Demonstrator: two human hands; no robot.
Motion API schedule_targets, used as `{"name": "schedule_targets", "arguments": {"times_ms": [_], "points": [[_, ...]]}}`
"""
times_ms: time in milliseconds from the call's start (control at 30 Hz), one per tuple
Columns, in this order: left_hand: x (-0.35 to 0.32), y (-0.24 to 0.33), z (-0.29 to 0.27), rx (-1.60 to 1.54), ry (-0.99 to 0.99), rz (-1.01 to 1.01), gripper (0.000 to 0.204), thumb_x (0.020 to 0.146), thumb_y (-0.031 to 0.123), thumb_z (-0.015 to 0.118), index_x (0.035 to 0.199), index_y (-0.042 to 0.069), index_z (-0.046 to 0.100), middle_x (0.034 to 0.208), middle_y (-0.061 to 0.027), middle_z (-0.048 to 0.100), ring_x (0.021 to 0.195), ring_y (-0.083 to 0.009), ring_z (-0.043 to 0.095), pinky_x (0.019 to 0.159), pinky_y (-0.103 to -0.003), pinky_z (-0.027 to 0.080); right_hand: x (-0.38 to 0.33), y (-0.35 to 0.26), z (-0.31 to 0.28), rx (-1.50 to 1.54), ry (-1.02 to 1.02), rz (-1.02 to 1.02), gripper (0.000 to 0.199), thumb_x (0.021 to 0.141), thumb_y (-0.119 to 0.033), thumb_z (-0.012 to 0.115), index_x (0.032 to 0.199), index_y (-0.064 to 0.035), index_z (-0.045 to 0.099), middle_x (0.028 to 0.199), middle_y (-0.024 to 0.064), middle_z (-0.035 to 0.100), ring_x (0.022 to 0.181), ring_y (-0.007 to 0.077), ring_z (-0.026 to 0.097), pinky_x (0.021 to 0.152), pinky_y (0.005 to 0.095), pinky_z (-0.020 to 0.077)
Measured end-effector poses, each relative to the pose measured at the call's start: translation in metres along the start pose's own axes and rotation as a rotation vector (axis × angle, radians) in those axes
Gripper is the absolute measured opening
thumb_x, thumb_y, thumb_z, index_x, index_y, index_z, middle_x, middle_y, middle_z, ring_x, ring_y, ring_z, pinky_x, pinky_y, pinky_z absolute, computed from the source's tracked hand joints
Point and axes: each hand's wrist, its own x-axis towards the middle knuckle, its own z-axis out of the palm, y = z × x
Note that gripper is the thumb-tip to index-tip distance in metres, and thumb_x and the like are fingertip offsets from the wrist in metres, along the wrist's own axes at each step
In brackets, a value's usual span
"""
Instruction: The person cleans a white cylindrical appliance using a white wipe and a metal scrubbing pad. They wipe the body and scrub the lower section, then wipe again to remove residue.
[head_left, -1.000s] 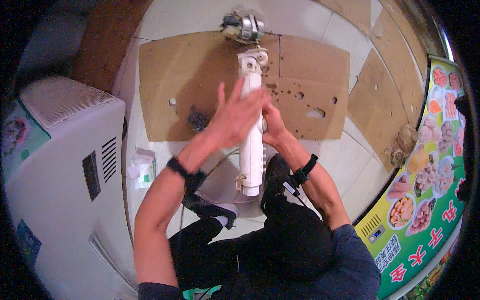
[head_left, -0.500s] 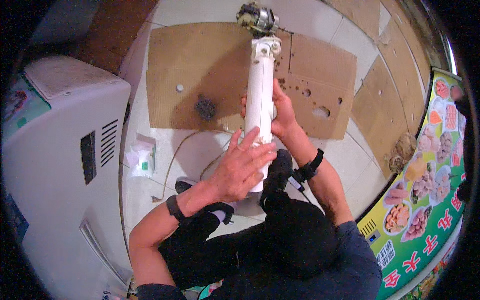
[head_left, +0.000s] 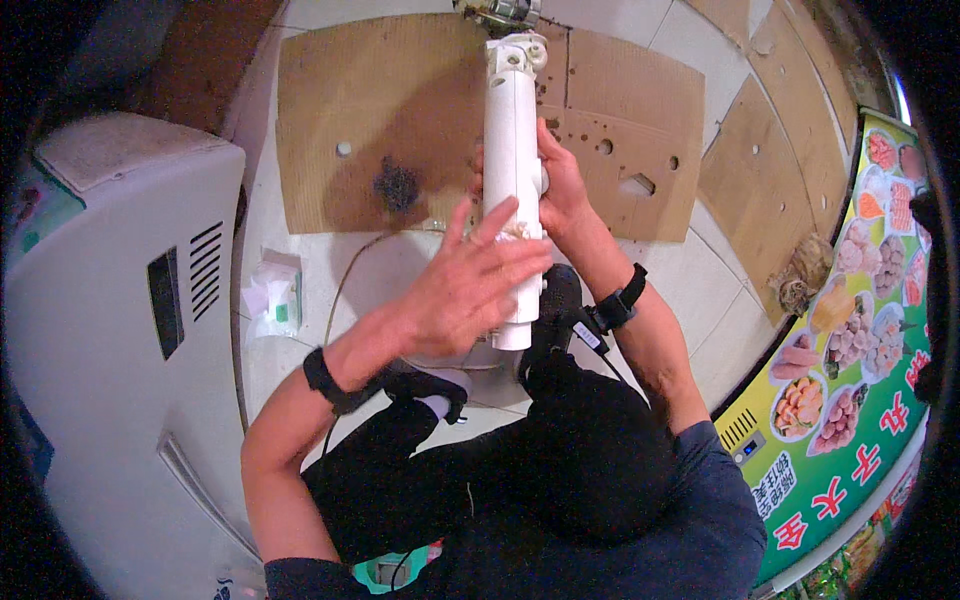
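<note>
A long white tube-shaped device [head_left: 511, 150] is held lengthwise in front of me over the floor. My right hand [head_left: 566, 185] is wrapped round its middle from the right, with some fingertips hidden behind it. My left hand [head_left: 472, 285] lies against the lower part from the left, its fingers spread apart. Brownish grime marks the tube near those fingers. A white bracket [head_left: 515, 52] tops the far end. Just beyond it is a dirty metal fitting [head_left: 510, 10], cut off by the picture's edge; I cannot tell whether it is joined on.
Stained cardboard [head_left: 640, 110] covers the floor ahead, with a dark clump [head_left: 397, 185] on it. A thin cord [head_left: 345, 270] curves past a white packet [head_left: 275, 295]. A pale appliance [head_left: 110, 330] stands left, a freezer with food pictures [head_left: 830, 400] right. A brown bundle [head_left: 800, 280] lies beside the freezer.
The tube has shifted slightly toward the upper left in view, along with the surroundings. My left hand has slid a little left on it and its fingers are spread wider.
</note>
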Motion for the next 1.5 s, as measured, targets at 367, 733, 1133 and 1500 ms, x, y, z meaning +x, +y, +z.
{"name": "schedule_targets", "arguments": {"times_ms": [367,733,1133,1500], "points": [[-0.007,0.023,0.009,0.135,0.129,0.146,0.046,0.089,0.006,0.053,0.134,0.006,0.062,0.142,-0.0149,0.06,0.148,-0.0344,0.044,0.126,-0.067,0.014,0.007,-0.001,0.018,-0.178,0.114,-0.003,0.06,0.108,-0.058,0.041,0.134,-0.0059,0.056,0.111,0.021,0.071,0.097,0.0335,0.073,0.08,0.0504,0.0626],[-0.017,0.007,-0.007,0.118,0.259,-0.088,0.04,0.082,-0.006,0.066,0.12,0.003,0.068,0.131,-0.0174,0.06,0.121,-0.0357,0.06,0.101,-0.049,0.051,0.008,0.014,0.059,-0.387,0.444,-0.12,0.053,0.104,-0.052,0.059,0.126,-0.0046,0.061,0.106,0.0099,0.07,0.092,0.0239,0.069,0.08,0.0457,0.06],[0.001,0.026,-0.021,0.318,0.103,-0.021,0.017,0.078,-0.001,0.068,0.095,0.002,0.067,0.096,-0.0109,0.061,0.091,-0.0309,0.064,0.079,-0.04,0.056,0.018,0.02,0.049,-0.563,0.475,-0.183,0.05,0.103,-0.049,0.061,0.117,-0.0009,0.06,0.096,0.0098,0.066,0.079,0.0232,0.064,0.067,0.0453,0.0562],[0.01,0.017,-0.015,0.316,0.106,-0.08,0.015,0.078,0.0,0.067,0.093,0.001,0.068,0.099,-0.0129,0.065,0.096,-0.0329,0.065,0.083,-0.042,0.056,0.02,0.021,0.05,-0.603,0.488,-0.197,0.05,0.102,-0.052,0.063,0.113,-0.0032,0.06,0.09,0.007,0.064,0.074,0.0195,0.061,0.064,0.0422,0.0534]]}}
